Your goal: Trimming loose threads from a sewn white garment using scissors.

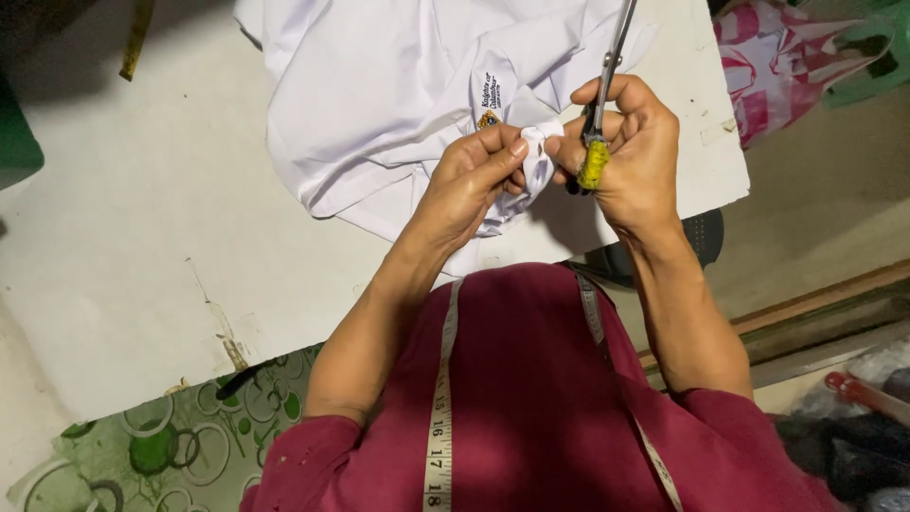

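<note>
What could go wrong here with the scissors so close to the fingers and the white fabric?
1. The right hand holds the scissors right beside the left hand, whose fingertips pinch a small fold of the white garment; a slip might nick a finger.
2. The fabric is bunched, so a cut could catch a layer underneath.
3. The garment's crest patch lies close to the pinched spot and could get snagged.
</note>
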